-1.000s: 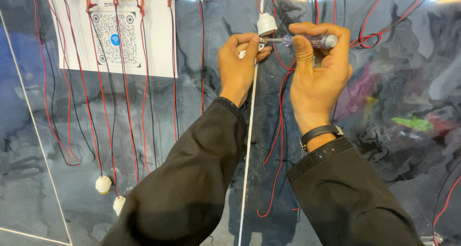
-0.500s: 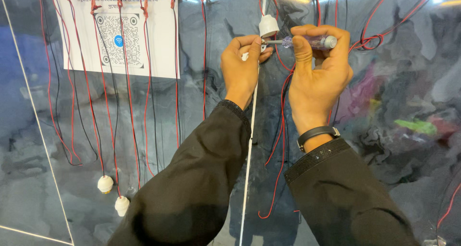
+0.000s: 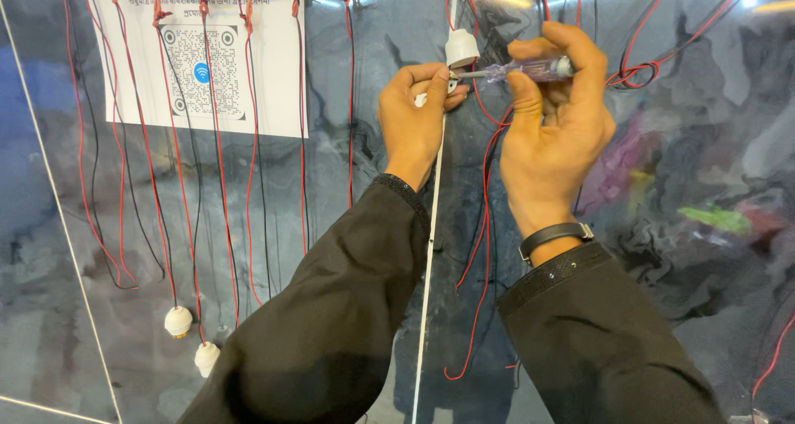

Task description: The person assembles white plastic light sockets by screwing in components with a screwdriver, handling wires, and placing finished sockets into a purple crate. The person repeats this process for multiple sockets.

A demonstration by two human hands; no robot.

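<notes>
A white bulb socket (image 3: 461, 49) is hanging upright on red wire, while a clear purple-handled screwdriver (image 3: 530, 69) is lying level, its tip meeting the socket's base.

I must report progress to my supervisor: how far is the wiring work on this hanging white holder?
Looks done: two white holders already hang on red and black wires at lower left. In hand: the left hand steadies a small part under the white holder, while the right hand drives a clear-handled screwdriver into it. Left: the tool is not withdrawn, and loose red wires dangle below.
</notes>
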